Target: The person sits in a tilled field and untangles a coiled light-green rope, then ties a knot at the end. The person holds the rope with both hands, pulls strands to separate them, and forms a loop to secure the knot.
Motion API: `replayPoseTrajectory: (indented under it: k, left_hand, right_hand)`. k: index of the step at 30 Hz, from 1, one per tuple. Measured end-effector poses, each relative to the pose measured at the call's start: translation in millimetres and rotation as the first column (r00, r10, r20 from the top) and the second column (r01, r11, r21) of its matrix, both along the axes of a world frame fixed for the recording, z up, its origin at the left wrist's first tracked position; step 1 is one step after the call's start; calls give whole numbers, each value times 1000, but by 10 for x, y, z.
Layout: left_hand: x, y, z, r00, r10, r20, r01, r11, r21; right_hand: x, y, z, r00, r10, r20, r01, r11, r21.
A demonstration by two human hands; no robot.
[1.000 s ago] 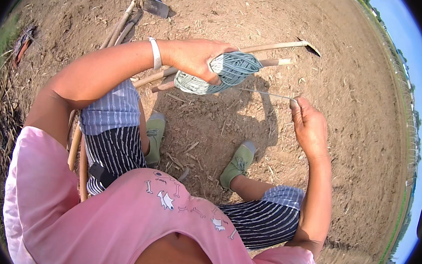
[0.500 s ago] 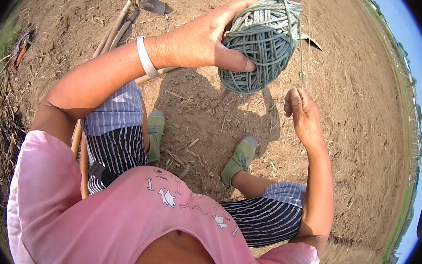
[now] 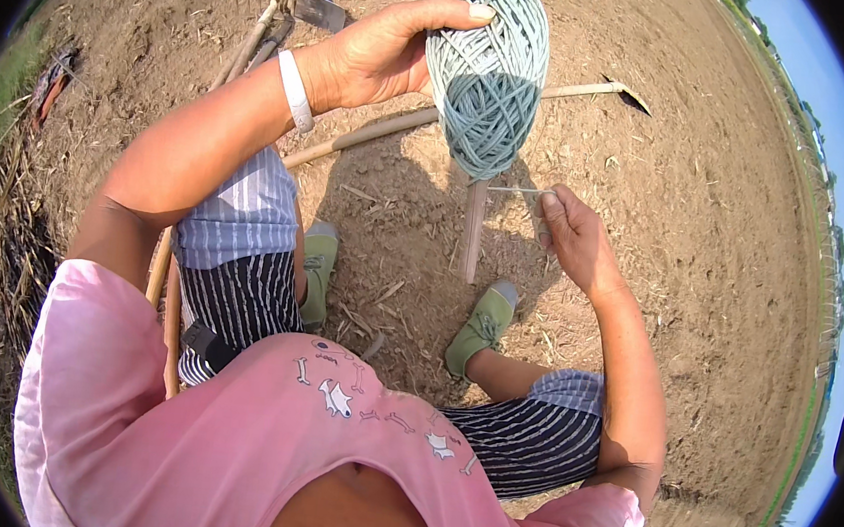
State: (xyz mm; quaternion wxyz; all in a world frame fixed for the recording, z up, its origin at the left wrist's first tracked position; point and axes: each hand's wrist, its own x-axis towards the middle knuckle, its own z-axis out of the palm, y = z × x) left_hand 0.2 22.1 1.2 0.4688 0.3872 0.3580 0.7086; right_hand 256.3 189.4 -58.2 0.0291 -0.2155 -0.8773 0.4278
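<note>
A large ball of pale blue-green twine (image 3: pixel 493 79) is wound round a wooden stick (image 3: pixel 472 238), whose lower end sticks out beneath it. My left hand (image 3: pixel 386 45) grips the ball from its left side, thumb lying across the front and the other fingers hidden behind. From the ball's lower end a short strand (image 3: pixel 519 190) runs level to the right. My right hand (image 3: pixel 575 237) pinches that strand between thumb and fingers, a little below and right of the ball.
Hoes lie on the dry soil: one metal blade (image 3: pixel 318 10) at upper left, another hoe's blade (image 3: pixel 629 96) beyond the ball at right. Long wooden handles (image 3: pixel 363 133) pass beside my left leg. My green shoes (image 3: pixel 482 329) stand on soil strewn with straw.
The ball has moved up and left and turned, so the stick's lower end now shows below it. My right hand has shifted slightly left and down; the strand has swung from upright to level.
</note>
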Motion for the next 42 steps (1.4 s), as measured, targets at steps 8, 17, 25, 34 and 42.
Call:
replayPoseTrajectory:
  k: [8, 17, 25, 34, 42]
  left_hand:
    - [291, -5, -241, -61, -307, -950, -187, 938, -292]
    - [524, -13, -428, -173, -370, -913, -14, 928, -373]
    - [605, -45, -137, 384, -46, -922, 153, 988, 14]
    - [92, -140, 262, 814, 454, -362, -365, 885, 288]
    - [-161, -152, 177, 981, 87, 173, -120, 975, 188]
  right_hand:
    - [221, 43, 362, 995, 35, -98, 49, 671, 740]
    - [278, -12, 406, 990, -74, -119, 125, 853, 506]
    - [195, 217, 37, 936, 65, -346, 87, 909, 407]
    - [111, -137, 290, 959, 26, -283, 1, 995, 98]
    - [-137, -561, 62, 951, 309, 13, -307, 940, 146]
